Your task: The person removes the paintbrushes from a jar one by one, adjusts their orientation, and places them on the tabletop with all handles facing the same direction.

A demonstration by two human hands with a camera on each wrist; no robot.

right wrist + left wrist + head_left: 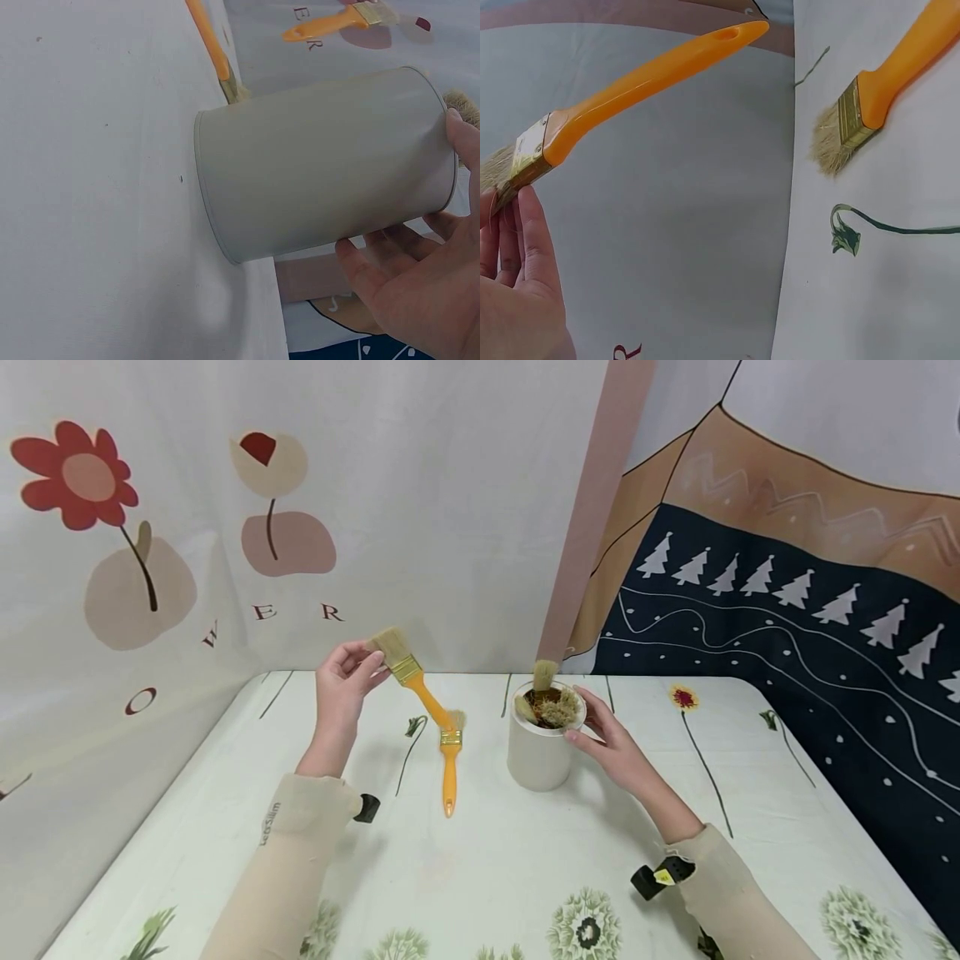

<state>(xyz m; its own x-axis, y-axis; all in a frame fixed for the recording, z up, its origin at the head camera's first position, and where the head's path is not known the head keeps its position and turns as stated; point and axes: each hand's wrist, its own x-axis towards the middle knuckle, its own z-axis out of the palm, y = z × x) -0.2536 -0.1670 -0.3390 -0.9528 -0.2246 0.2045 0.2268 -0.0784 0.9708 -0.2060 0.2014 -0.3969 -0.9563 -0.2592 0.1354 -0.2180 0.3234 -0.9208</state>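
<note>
left arm (pixel 277 868) extended | left fingers (pixel 536 232) pinched, raised | right arm (pixel 738 897) extended | right fingers (pixel 361 271) curved, spread

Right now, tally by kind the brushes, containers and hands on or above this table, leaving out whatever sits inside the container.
Orange-handled, pale-bristled flat paintbrushes: 2
White cylindrical container: 1
Bare hands: 2
Total: 5
</note>
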